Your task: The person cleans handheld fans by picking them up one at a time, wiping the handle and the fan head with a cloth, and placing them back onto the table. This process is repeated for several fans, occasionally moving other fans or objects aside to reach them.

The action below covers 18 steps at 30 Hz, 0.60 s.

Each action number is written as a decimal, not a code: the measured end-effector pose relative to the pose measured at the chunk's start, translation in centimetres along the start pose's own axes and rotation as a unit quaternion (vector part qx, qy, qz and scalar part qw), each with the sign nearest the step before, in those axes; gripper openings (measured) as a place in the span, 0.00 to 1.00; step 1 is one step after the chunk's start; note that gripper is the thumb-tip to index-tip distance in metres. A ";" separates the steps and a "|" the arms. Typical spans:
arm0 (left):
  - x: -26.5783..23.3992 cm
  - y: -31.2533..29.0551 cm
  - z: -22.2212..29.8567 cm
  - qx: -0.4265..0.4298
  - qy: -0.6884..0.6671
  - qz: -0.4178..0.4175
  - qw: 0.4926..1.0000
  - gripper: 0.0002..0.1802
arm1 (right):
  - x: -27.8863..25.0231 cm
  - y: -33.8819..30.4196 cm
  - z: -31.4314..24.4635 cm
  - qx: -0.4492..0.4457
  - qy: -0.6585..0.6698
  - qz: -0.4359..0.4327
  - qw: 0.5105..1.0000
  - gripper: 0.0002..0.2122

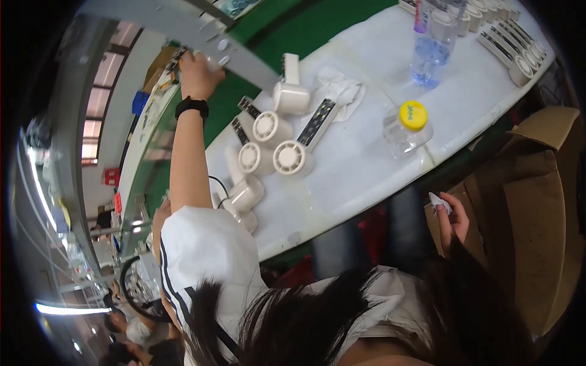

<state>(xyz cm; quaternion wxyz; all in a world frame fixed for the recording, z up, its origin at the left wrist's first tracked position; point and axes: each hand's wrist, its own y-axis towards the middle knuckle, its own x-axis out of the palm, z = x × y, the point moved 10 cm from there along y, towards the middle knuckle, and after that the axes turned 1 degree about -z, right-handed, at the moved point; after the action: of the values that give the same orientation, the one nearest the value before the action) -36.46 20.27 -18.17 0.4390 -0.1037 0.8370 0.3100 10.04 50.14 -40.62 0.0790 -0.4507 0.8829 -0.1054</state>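
My left hand (200, 76), with a black band at its wrist, stretches far out past the table's left edge. Its fingers are closed around what looks like a white handheld fan, with a dark strip showing at the fingertips; the hand hides most of it. Low at the right, over the table's near side, my right hand (453, 221) pinches a crumpled white tissue (438, 202). Between the arms, several white handheld fans (293, 157) lie in a cluster on the white-covered table (354, 177). Some have dark circuit strips exposed along their handles.
A crumpled white cloth (345, 91) lies behind the fans. Toward the right stand a clear jar with a yellow lid (414, 116) and a clear bottle (430, 61). More fans (516, 52) line the far right. An open cardboard box (531, 207) sits at right; a grey metal post (244, 58) crosses near my left hand.
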 end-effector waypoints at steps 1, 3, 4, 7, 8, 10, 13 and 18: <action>-1.8 -0.6 -2.6 -0.168 -0.075 -0.015 0.983 0.20 | 0.3 0.0 -0.1 -0.002 -0.001 -0.010 1.000 0.13; -5.4 -5.9 -5.9 -0.487 -0.208 -0.026 0.848 0.20 | 0.9 -0.6 -0.7 -0.010 0.011 -0.020 1.000 0.13; -7.7 -7.5 -5.3 -0.499 -0.200 -0.019 0.843 0.20 | 1.1 -1.1 -1.2 -0.015 0.014 -0.024 1.000 0.13; -10.7 -13.4 -2.0 -0.469 -0.688 0.287 0.474 0.18 | 4.1 -2.0 -2.5 -0.023 0.024 -0.069 0.997 0.13; -12.2 -14.6 -0.1 -0.472 -0.687 0.294 0.468 0.18 | 4.5 -2.7 -3.3 -0.026 0.030 -0.069 0.997 0.13; -15.7 -16.1 5.1 -0.441 -0.752 0.340 0.354 0.20 | 5.7 -3.6 -5.7 -0.076 0.031 -0.098 0.992 0.13; -21.3 -18.6 13.2 -0.415 -0.759 0.356 0.353 0.21 | 7.6 -5.5 -11.7 -0.220 0.025 -0.138 0.965 0.12; -21.5 -21.0 23.8 -0.414 -0.804 0.334 0.266 0.29 | 11.6 -9.5 -19.9 -0.321 0.138 -0.205 0.914 0.09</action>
<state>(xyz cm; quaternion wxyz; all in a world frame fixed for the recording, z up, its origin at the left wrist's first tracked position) 1.62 16.18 -19.98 0.6434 0.3193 -0.2240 0.6587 6.01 37.59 -19.53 -0.2160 -0.6038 0.7596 0.1087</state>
